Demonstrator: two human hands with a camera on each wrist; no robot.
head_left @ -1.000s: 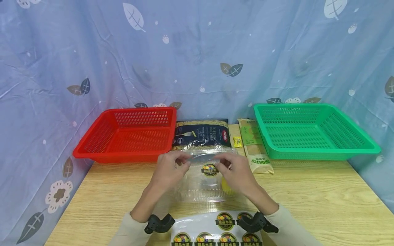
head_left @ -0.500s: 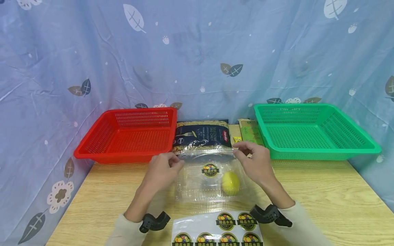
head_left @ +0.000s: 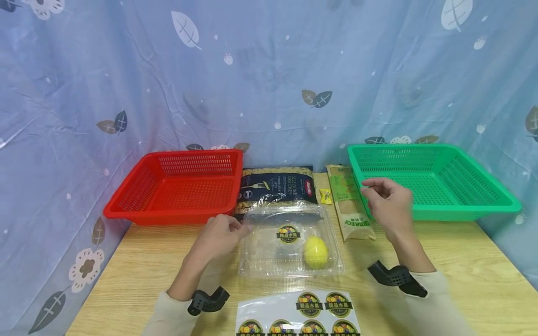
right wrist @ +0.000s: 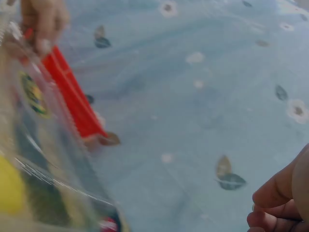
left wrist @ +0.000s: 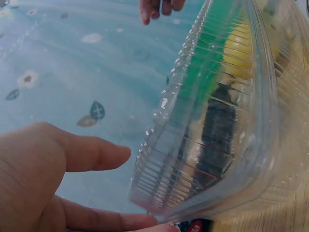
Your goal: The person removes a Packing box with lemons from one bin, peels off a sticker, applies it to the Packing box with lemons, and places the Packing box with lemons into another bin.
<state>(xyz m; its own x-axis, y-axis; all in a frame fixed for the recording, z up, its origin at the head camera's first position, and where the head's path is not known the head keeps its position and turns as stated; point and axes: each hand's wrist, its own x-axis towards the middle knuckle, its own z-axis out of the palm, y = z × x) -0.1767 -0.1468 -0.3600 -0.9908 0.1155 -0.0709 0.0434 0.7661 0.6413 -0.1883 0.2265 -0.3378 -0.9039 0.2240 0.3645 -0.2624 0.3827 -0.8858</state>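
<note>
From the head view, my left hand [head_left: 218, 233] pinches the left rear edge of the clear clamshell box [head_left: 290, 245], which sits closed on the wooden table [head_left: 441, 261] with a lemon [head_left: 315, 252] inside; my right hand [head_left: 388, 200] hovers above the table, fingers loosely curled, holding nothing. At my left wrist, my fingers [left wrist: 91, 152] touch the box's ribbed rim [left wrist: 193, 145]. At my right wrist, only curled fingertips [right wrist: 280, 203] show, well apart from the box.

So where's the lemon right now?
In the head view, the lemon sits inside the clear box at table centre, by its right wall, just right of the sticker.
</note>
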